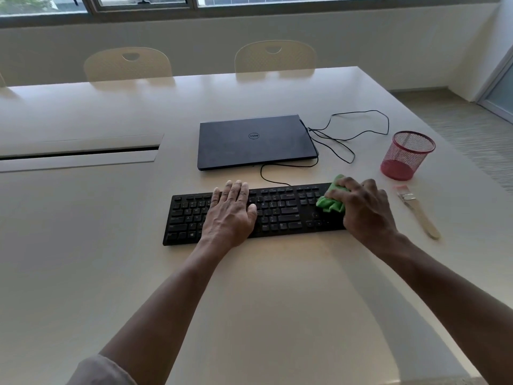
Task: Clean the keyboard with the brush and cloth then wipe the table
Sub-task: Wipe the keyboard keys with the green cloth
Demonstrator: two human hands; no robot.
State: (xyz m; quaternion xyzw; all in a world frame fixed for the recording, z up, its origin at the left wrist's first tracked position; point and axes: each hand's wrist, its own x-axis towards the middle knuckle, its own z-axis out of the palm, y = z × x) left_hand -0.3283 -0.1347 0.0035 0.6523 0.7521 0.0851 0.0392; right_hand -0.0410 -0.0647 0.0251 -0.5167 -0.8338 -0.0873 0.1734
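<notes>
I see the right hand [361, 209] with fingers [337, 192] curled round a green cloth [330, 204], pressing it on the keyboard's [277, 212] right end. The left hand [230, 209] lies flat with straight fingers on the keys. The brush [419, 212] rests just right, toward the worktop [111, 245] edge; broad bare surface lies left.

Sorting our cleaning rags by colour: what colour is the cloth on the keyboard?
Bright green cloth, bunched in the right hand; the head view shows it.

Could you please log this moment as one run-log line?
left hand flat on keyboard | right hand wiping with green cloth | brush idle
</notes>
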